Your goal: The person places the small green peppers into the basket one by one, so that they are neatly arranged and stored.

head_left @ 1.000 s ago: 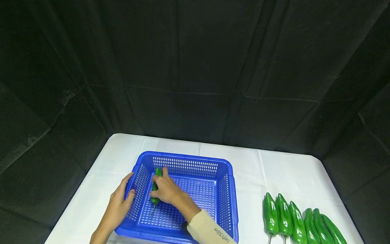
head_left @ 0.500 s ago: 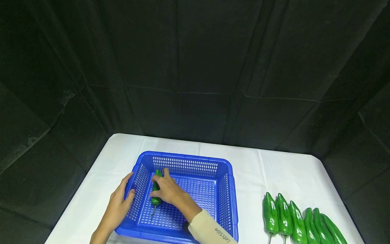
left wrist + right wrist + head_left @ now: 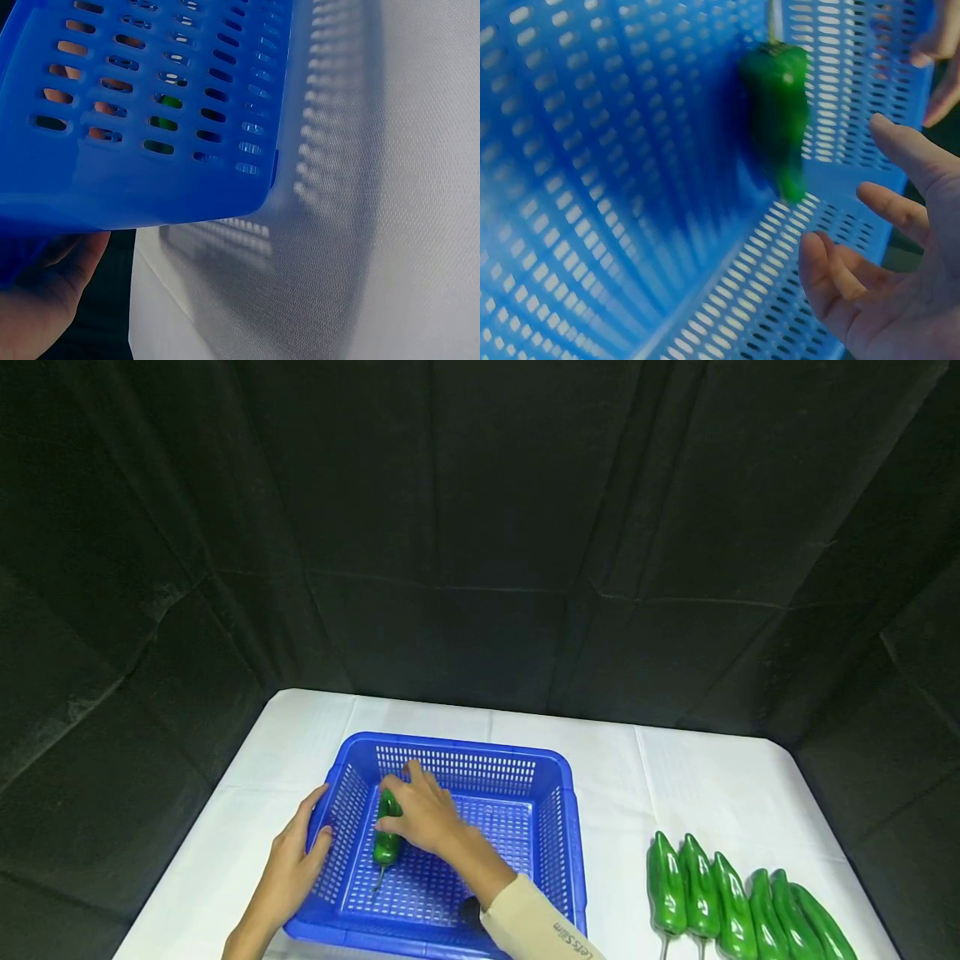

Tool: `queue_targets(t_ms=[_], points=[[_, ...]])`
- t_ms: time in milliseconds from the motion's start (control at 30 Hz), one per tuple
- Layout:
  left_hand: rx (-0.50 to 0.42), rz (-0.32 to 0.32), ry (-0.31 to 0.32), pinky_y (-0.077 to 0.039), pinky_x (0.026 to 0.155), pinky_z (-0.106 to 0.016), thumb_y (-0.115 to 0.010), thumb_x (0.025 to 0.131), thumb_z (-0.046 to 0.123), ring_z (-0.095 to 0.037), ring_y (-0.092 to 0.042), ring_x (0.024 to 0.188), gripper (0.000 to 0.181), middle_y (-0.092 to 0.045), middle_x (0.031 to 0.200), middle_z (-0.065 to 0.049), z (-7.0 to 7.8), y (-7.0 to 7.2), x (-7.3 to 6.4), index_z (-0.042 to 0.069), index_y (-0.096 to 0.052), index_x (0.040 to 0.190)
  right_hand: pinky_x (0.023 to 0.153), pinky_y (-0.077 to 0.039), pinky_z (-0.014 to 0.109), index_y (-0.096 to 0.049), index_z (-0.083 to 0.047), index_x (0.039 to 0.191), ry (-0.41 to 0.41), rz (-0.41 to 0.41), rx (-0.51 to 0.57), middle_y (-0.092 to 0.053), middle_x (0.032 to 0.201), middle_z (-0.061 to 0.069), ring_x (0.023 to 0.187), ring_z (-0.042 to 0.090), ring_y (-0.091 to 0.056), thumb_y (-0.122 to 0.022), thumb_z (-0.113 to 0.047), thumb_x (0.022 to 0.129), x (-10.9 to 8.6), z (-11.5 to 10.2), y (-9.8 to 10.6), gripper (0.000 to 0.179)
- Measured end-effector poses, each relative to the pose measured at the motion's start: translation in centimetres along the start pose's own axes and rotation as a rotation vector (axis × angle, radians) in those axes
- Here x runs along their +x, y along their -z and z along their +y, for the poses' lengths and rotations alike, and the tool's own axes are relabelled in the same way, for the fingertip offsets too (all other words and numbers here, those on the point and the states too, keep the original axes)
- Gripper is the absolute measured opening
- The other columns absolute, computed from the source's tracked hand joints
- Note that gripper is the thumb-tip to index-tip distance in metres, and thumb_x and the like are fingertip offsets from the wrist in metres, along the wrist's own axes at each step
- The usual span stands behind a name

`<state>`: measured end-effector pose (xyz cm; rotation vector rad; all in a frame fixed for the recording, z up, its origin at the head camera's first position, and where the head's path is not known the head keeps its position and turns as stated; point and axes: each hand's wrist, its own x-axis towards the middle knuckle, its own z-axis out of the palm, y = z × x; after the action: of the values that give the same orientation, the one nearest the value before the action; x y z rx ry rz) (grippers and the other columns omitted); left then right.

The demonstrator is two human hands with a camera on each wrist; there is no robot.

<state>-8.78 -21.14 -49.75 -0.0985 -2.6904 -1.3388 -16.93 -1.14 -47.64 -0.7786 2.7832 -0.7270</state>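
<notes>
Nearest: beige sleeve (image 3: 536, 922), dark lettering on it, crosses the near-right part of the blue basket (image 3: 506, 831). Small dark object (image 3: 470, 911) by the cuff, over the basket's near end, too unclear to name. 6 green peppers (image 3: 732, 906) lie in a row right of the basket, well apart from it, side by side, tips pointing away.

Left hand (image 3: 291, 864) at the basket's left rim — thumb and index finger spread, touching the rim. Other fingers hidden, so can't tell if they curl round it.

Right hand (image 3: 427, 810) inside the basket, fingers loosely bent and spread, grip wide, nothing held. Right wrist view shows a gap between the fingertips and the 1 lone pepper (image 3: 386, 850). That pepper lies in the basket near its left wall, stem toward the near rim, tip end partly covered by the hand in the head view. Left wrist view: some green shows through the basket's slots.

White table (image 3: 607, 793) under and around the basket. Farthest: black cloth (image 3: 480, 510) hangs behind the basket, fold lines visible.
</notes>
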Motion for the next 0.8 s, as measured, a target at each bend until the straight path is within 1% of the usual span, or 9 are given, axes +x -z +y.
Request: queue_targets(t_ms=[67, 133, 300, 467, 600, 667, 800], points=[[0.003, 0.003, -0.005, -0.049, 0.092, -0.063, -0.05, 0.1, 0.0, -0.049, -0.055, 0.121, 0.055, -0.044, 0.145, -0.031, 0.1, 0.0, 0.0, 0.006, -0.032, 0.152, 0.094, -0.049, 0.063, -0.063, -0.019, 0.131, 0.013, 0.024, -0.003, -0.04, 0.149, 0.021, 0.134, 0.042, -0.044, -0.076, -0.036, 0.088, -0.3, 0.0, 0.9, 0.048], [0.005, 0.006, -0.007, -0.048, 0.093, -0.064, -0.05, 0.1, 0.0, -0.049, -0.054, 0.121, 0.055, -0.044, 0.146, -0.031, 0.1, 0.0, 0.0, 0.007, -0.033, 0.152, 0.092, -0.051, 0.06, -0.063, -0.02, 0.13, 0.031, 0.05, -0.017, -0.042, 0.147, 0.02, 0.133, 0.04, -0.045, -0.076, -0.036, 0.088, -0.6, 0.1, 1.7, 0.047], [0.008, 0.009, -0.005, -0.047, 0.094, -0.065, -0.05, 0.1, 0.0, -0.05, -0.053, 0.122, 0.055, -0.044, 0.145, -0.031, 0.1, 0.0, 0.0, 0.007, -0.033, 0.152, 0.088, -0.055, 0.05, -0.063, -0.021, 0.131, 0.07, 0.096, -0.035, -0.05, 0.138, 0.013, 0.123, 0.031, -0.052, -0.075, -0.036, 0.09, -1.5, 0.5, 3.5, 0.046], [0.001, 0.013, -0.009, -0.047, 0.093, -0.066, -0.05, 0.1, 0.0, -0.051, -0.054, 0.121, 0.055, -0.044, 0.145, -0.032, 0.0, 0.0, 0.0, 0.006, -0.034, 0.152, 0.088, -0.054, 0.043, -0.063, -0.019, 0.13, 0.094, 0.144, -0.031, -0.054, 0.132, 0.01, 0.116, 0.027, -0.053, -0.074, -0.035, 0.09, -2.2, 1.2, 4.8, 0.044], [-0.002, 0.009, -0.01, -0.047, 0.093, -0.066, -0.05, 0.1, 0.0, -0.051, -0.053, 0.122, 0.055, -0.043, 0.146, -0.032, 0.1, 0.0, 0.1, 0.006, -0.033, 0.152, 0.089, -0.052, 0.043, -0.062, -0.021, 0.132, 0.075, 0.164, -0.009, -0.054, 0.133, 0.009, 0.114, 0.026, -0.053, -0.073, -0.036, 0.091, -3.1, 1.8, 5.8, 0.045], [-0.002, 0.01, -0.012, -0.046, 0.093, -0.066, -0.05, 0.1, -0.001, -0.051, -0.053, 0.122, 0.055, -0.043, 0.146, -0.032, 0.1, -0.1, 0.1, 0.006, -0.033, 0.152, 0.091, -0.051, 0.045, -0.062, -0.021, 0.133, 0.059, 0.177, 0.011, -0.054, 0.134, 0.009, 0.117, 0.026, -0.052, -0.072, -0.036, 0.092, -3.5, 2.2, 6.4, 0.044], [-0.001, 0.011, -0.022, -0.047, 0.093, -0.066, -0.05, 0.1, -0.001, -0.051, -0.054, 0.121, 0.055, -0.044, 0.145, -0.032, 0.0, -0.1, 0.1, 0.005, -0.033, 0.152, 0.091, -0.052, 0.047, -0.062, -0.022, 0.132, 0.024, 0.221, 0.051, -0.054, 0.133, 0.008, 0.119, 0.025, -0.052, -0.07, -0.034, 0.093, -4.6, 3.0, 7.4, 0.042]])
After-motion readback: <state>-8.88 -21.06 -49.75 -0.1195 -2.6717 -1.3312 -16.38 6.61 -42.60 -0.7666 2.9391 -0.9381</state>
